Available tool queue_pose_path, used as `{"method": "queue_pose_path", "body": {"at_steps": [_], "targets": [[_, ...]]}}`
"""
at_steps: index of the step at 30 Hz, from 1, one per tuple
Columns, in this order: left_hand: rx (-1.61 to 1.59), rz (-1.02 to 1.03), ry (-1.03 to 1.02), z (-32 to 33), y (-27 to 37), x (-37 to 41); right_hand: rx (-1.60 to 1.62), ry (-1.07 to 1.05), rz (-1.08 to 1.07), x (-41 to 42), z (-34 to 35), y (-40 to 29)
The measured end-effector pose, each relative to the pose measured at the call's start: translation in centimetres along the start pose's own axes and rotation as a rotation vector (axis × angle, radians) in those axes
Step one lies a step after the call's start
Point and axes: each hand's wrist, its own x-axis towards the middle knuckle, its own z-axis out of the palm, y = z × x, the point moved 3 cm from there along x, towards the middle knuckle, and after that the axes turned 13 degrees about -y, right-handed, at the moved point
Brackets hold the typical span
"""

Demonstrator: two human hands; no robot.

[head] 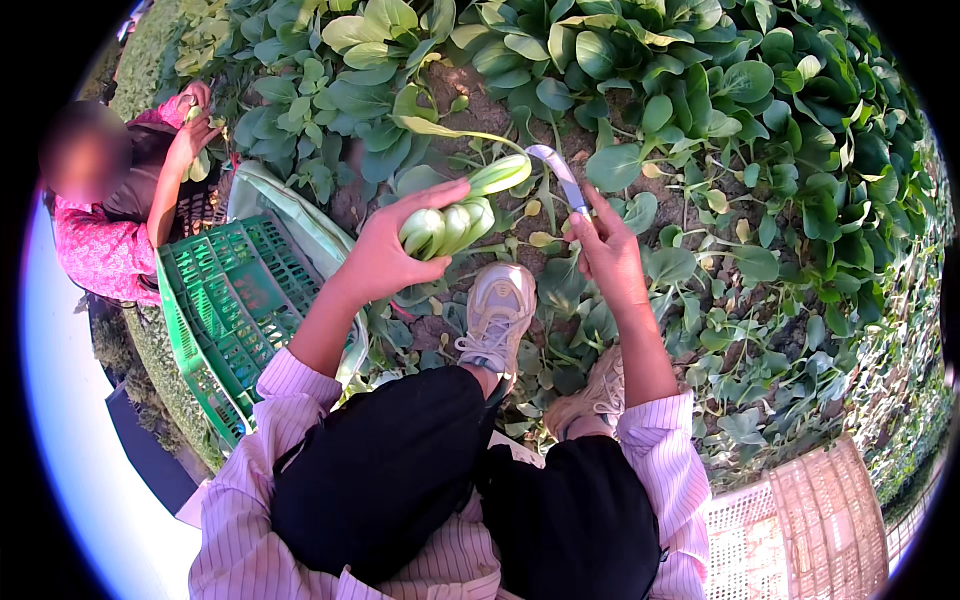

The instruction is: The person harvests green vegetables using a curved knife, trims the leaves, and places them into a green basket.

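My left hand (397, 244) holds several heads of leafy greens with pale green stems (448, 229), their cut bases turned toward my right. One more stem base lies on top of the bunch, and a long yellowish stalk (480, 135) arches from it up and to the left. In my right hand (609, 244) is a small knife with a curved blade (556, 169); its handle is mostly hidden by my fingers. The blade's tip is close to the top stem, and I cannot tell whether they touch. Both hands are above the soil between the plants and my shoes.
Rows of leafy greens (742, 82) grow ahead and to the right. A green plastic crate (240, 285) with a pale liner stands at left. Beyond it a person in pink (105, 247) handles greens. Pale crates (825, 517) sit at lower right. Loose leaves litter the soil.
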Motion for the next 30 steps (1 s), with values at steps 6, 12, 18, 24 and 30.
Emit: {"method": "queue_pose_path", "body": {"at_steps": [6,12,18,24,30], "targets": [[-0.420,0.176,-0.297,4.8,4.8,-0.8,0.354,-0.031,-0.344,-6.7,0.2,-6.9],[-0.469,0.144,-0.140,4.4,3.7,-0.4,-0.143,0.321,-0.277,-8.2,-2.6,-5.8],[-0.471,0.086,-0.096,6.0,3.2,1.2,0.274,-0.050,-0.148,-7.5,2.4,-5.1],[-0.297,0.025,-0.080,8.4,0.9,2.0,0.281,0.069,-0.196,-6.6,4.7,-3.9],[0.049,-0.172,-0.178,3.2,1.9,2.3,-0.326,0.142,-0.223,-4.1,2.1,-2.7]]}}
